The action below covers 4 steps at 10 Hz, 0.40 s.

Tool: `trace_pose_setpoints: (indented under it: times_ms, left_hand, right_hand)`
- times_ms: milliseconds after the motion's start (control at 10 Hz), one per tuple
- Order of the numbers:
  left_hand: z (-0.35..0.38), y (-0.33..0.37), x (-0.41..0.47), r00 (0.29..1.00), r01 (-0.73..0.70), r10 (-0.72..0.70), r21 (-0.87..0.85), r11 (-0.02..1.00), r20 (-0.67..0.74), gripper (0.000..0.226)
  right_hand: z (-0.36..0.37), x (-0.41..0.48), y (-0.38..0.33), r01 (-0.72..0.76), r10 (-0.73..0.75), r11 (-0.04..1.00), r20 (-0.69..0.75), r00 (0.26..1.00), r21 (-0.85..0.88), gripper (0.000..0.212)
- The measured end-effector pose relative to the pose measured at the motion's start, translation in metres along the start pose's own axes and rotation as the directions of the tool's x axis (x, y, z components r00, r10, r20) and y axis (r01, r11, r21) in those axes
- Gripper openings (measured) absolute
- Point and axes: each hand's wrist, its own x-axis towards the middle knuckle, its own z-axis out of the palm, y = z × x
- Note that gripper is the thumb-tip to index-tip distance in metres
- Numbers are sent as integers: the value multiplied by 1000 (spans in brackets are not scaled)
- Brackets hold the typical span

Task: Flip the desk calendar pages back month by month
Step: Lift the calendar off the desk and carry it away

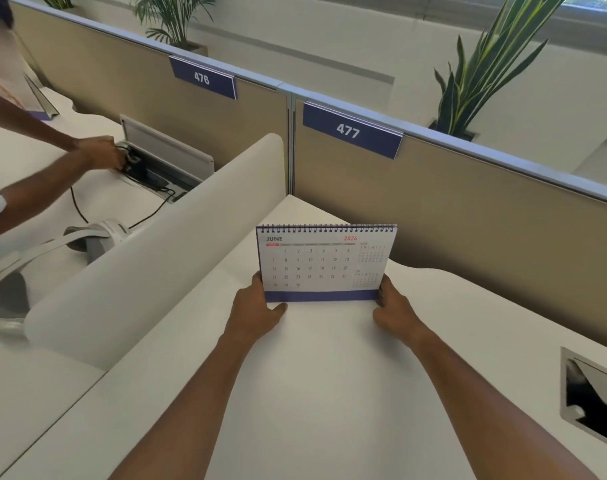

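Both forearms outstretched, left hand point(257, 308) and right hand point(394, 308) flanking calendar point(324, 263) base.

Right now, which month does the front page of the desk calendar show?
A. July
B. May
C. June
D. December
C. The desk calendar stands on the white desk with JUNE and 2026 printed along the top of its front page, while the left hand and right hand grip its two bottom corners.
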Motion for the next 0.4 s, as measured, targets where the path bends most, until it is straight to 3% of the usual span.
trace_pose_setpoints:
  times_ms: [200, 300, 400]
  left_hand:
    - [-2, 3, -2, 998, 16, -19, -57, 998, -61, 68]
    - [2, 6, -13, 995, 25, -32, -72, 997, -97, 76]
    - [14, 5, -28, 988, 51, -62, -82, 995, -139, 87]
  right_hand:
    - [13, -16, 9, 4, 5, 998, -152, 988, 60, 76]
    - [35, -35, 25, 43, -67, 993, -226, 972, -113, 64]
    - [39, -35, 35, 37, -81, 978, -208, 975, -205, 64]
